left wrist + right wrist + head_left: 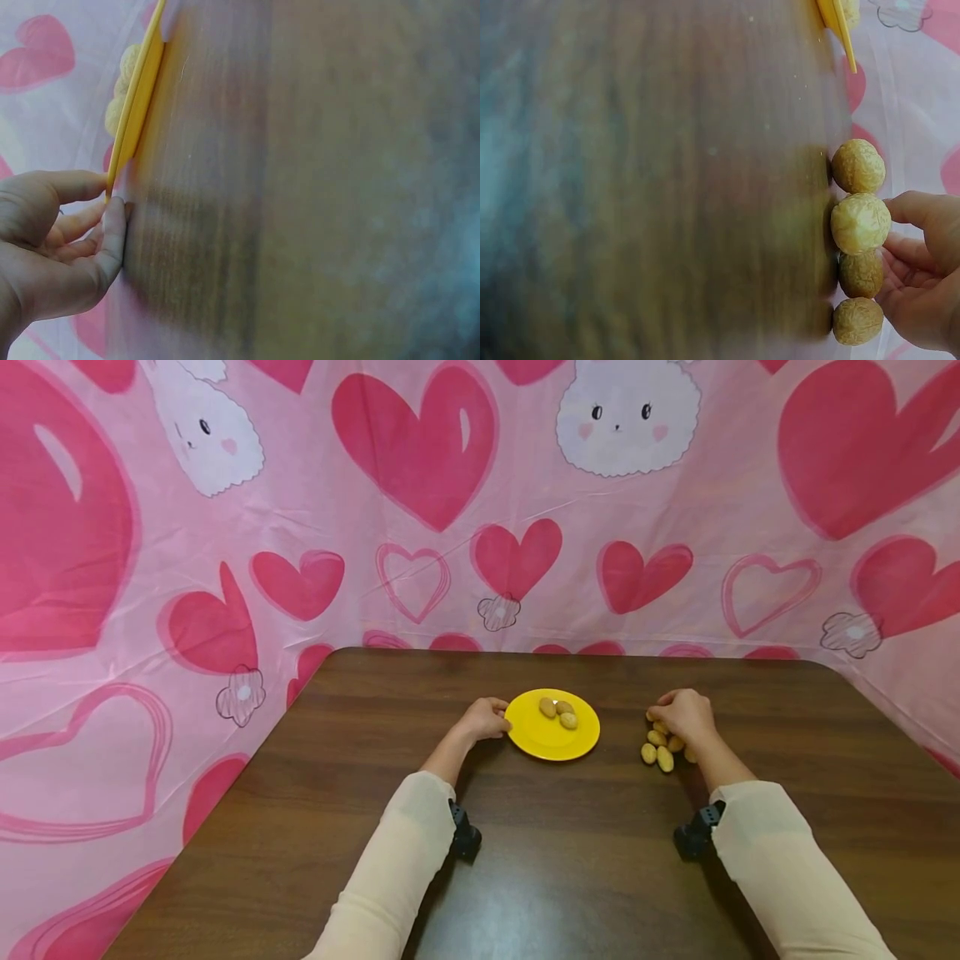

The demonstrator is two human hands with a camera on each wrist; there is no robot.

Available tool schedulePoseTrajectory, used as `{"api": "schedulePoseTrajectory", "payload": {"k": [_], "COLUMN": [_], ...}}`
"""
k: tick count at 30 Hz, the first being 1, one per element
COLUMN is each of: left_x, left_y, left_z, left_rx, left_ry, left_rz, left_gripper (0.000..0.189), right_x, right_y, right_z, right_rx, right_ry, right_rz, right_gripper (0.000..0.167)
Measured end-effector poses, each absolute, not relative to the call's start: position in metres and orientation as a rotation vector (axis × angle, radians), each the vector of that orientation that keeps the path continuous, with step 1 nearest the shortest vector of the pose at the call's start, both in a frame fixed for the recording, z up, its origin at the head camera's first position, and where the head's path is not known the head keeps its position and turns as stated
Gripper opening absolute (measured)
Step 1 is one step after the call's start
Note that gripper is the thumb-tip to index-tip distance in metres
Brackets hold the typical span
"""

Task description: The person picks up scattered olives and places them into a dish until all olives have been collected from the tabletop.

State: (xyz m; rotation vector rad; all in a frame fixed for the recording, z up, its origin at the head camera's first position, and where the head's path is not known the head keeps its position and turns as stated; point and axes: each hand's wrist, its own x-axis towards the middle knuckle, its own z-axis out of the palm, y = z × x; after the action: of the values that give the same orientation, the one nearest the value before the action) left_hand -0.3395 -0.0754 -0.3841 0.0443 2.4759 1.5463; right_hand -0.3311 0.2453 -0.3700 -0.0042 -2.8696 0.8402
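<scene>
A yellow plate (551,747) lies on the wooden table and carries three small wrinkled potatoes (568,721). My left hand (483,718) pinches the plate's left rim between thumb and fingers; the left wrist view shows the left hand (67,240) at the rim of the plate (139,97). To the right of the plate is a loose group of several small potatoes (664,759). My right hand (686,714) is at the far side of this group, its fingertips pinching one potato (650,716). In the right wrist view, nearer potatoes (860,223) partly hide the right hand's fingers (911,208).
The brown wooden table (570,877) spreads out around the plate and the potatoes. A pink cloth (420,518) printed with hearts and white rabbits hangs behind the table and along its left side. Dark wrist cameras (465,835) sit at both cuffs.
</scene>
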Motion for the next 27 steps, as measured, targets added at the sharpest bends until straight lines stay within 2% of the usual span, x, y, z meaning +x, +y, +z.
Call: {"api": "schedulePoseTrajectory", "payload": {"k": [27], "left_x": [-0.3402], "left_y": [-0.0764], "left_z": [-0.3842], "left_rx": [0.054], "left_ry": [2.487], "left_rz": [1.536], "left_gripper": [0.045], "right_x": [-0.3332], "right_y": [0.2431], "right_z": [-0.3715], "right_rx": [-0.024], "right_ry": [-2.917], "right_rz": [0.857], "right_gripper": [0.028]}}
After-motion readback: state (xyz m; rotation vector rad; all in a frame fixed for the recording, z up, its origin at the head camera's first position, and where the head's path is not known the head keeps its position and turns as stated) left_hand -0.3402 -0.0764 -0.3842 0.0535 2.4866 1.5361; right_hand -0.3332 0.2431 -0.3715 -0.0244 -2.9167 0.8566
